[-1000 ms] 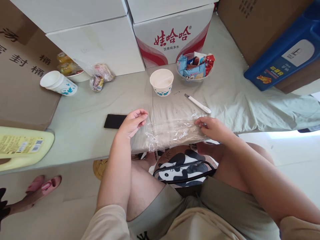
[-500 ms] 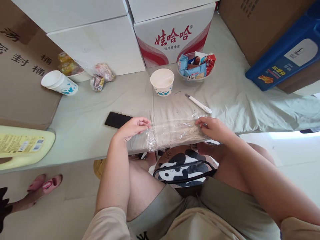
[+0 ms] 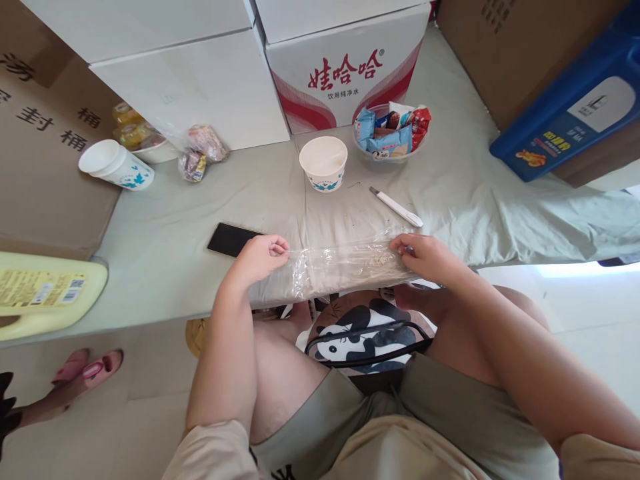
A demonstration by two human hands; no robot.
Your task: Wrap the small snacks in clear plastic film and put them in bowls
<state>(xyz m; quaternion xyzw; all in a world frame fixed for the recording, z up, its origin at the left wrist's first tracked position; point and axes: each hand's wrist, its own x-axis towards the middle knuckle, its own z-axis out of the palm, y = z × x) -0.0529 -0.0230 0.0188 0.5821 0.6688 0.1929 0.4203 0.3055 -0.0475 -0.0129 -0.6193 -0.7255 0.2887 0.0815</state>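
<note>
A clear plastic film stretches between my two hands over the front edge of the cloth-covered table. My left hand pinches its left end, fingers curled, close to a black phone. At the opposite end, my right hand grips the film with thumb and fingers together. Beyond the film stands a white paper bowl with a blue leaf print; something pale shows inside it. A white utility knife lies to the right of the bowl.
Wrapped snacks fill a clear bowl at the back. White boxes line the rear. Stacked paper cups and wrapped food sit left, a yellow jug nearer. A blue jug stands right. Another person's slippered foot shows lower left.
My left hand has drawn a little to the left, its fingers curling in more, and the film's left part is pulled straighter. My right hand stays nearly in place.
</note>
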